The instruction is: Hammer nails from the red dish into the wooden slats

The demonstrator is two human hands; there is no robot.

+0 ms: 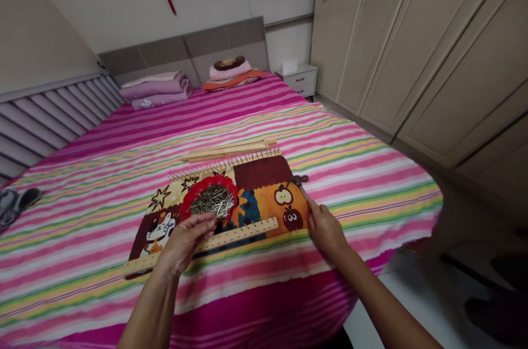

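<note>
My right hand [325, 228] grips a hammer [300, 183] by its handle; the hammer's head points away over the right edge of a patterned mat [259, 174]. Fingers and thumb pressed together, my left hand [192, 238] is at the near rim of a red bowl [184, 207] full of metal nails [212, 199]. Whatever sits between those fingertips is too small to make out. Under the left hand runs a pale wooden strip [247, 230] with a row of dark dots or nails along it. A second strip [235, 162], bristling with upright nails, lies along the mat's far edge.
Several loose wooden strips [223, 150] lie beyond the mat on a bed with a striped cover [363, 173]. Folded bedding [159, 90] is at the headboard. A white railing [53, 112] borders the left side; wardrobes [396, 35] stand at right.
</note>
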